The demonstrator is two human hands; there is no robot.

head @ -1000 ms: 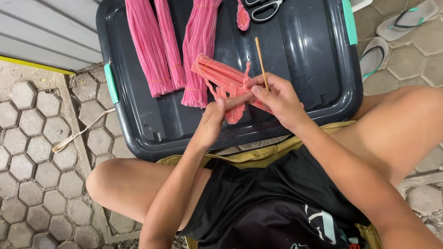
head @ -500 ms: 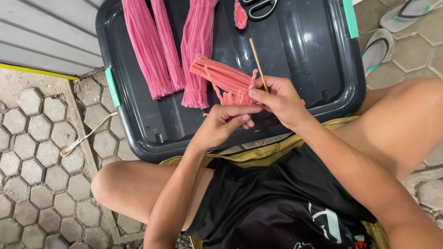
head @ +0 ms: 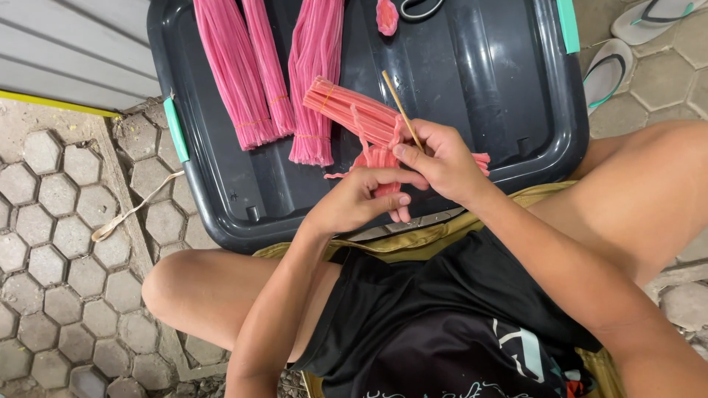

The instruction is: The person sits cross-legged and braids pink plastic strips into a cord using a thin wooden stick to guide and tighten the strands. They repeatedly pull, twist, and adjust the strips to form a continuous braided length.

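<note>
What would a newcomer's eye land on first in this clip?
Both hands, left hand and right hand, meet over a dark bin lid, pinching a pink strand bundle and a thin wooden stick. More pink bundles lie at the lid's far left.

**Materials and finishes at the lid**

I see a glossy dark plastic lid (head: 472, 96) with smooth teal plastic clips (head: 175, 130). On it lie bundles (head: 236, 74) of thin, matt pink strands, fuzzy in look. My right hand (head: 442, 162) grips a smooth, pale wooden stick (head: 398, 103). Shorts (head: 442, 324) are matt black cloth. Pavers (head: 59, 243) are rough grey stone or concrete; the sandals (head: 608, 70) look like matt rubber.
</note>
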